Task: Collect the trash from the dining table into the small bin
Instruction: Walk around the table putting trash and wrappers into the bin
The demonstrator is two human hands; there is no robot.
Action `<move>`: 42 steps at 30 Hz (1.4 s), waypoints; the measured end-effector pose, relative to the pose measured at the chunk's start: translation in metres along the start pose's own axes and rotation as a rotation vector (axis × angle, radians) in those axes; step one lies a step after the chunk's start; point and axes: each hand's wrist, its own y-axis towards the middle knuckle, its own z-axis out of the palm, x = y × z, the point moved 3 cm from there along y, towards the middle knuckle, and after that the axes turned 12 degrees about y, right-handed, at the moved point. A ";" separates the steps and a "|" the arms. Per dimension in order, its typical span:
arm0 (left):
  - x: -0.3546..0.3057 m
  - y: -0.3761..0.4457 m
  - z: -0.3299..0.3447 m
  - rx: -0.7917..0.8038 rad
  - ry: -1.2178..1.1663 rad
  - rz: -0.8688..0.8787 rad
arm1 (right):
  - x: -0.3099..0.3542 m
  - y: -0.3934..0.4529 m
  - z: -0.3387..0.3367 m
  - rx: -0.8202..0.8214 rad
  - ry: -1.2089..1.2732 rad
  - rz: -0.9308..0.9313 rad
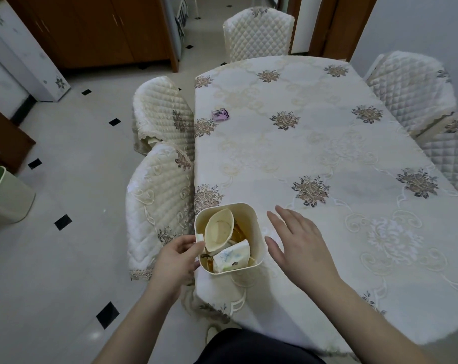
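Quilted cream chair covers ring the long worktop [327,143], which is draped in a cream embroidered cloth with brown flower medallions. Two of those chairs [159,206] stand pushed in tight along its left edge, just beside the bin. A small pink-and-purple wrapper [220,114] lies alone on the cloth near that left edge, well apart from both hands. On the tiled floor at far left stands a larger pale bin with a green liner [4,198].

The small cream plastic bin with rounded corners [258,232] sits at the near left corner of the worktop. Inside it lie a squashed cream paper cup [218,228], a crumpled white printed tissue pack [232,257] and some amber-tinted clear wrapping [239,229].

The left hand [179,256] holds the bin's left rim, its grip curled round the edge. The right hand [298,245] hovers just right of the bin, fingers spread and holding nothing.
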 end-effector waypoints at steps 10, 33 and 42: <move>-0.003 -0.031 -0.012 -0.101 -0.030 -0.003 | 0.009 0.007 0.003 0.115 -0.004 -0.035; 0.037 -0.096 -0.075 -0.097 -0.012 -0.038 | 0.091 0.011 0.022 0.200 0.058 -0.222; 0.093 -0.124 -0.170 -0.063 -0.045 -0.050 | 0.193 -0.001 0.052 0.204 0.050 -0.299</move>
